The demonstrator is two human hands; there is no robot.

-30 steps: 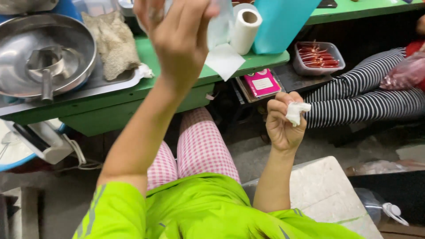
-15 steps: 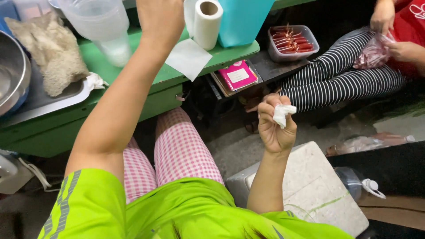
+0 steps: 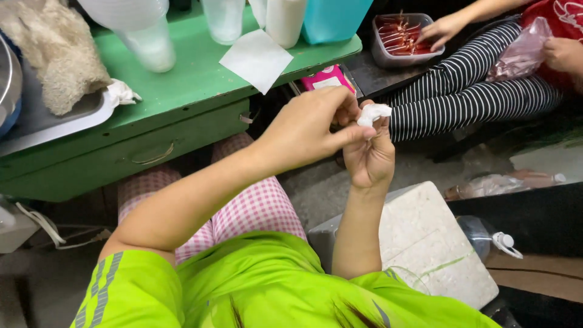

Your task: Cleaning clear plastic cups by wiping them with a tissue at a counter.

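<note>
My right hand (image 3: 371, 159) is raised in front of me, its fingers closed on a small crumpled white tissue (image 3: 373, 113). My left hand (image 3: 306, 129) has come beside it, thumb and fingertips pinching the same tissue. Both hands hover over my pink checked trousers (image 3: 255, 206), below the front edge of the green table (image 3: 188, 91).
On the table stand clear plastic cups (image 3: 149, 36), a paper roll (image 3: 284, 18), a teal container (image 3: 334, 18) and a white paper square (image 3: 256, 59). A beige cloth (image 3: 57, 51) lies on a metal tray. Another person in striped trousers (image 3: 467, 85) reaches into a tub of red sticks (image 3: 404, 39). A white foam box (image 3: 425, 243) sits at right.
My left hand came down from above the table and joined my right hand at the tissue. The view tilted downward and to the right.
</note>
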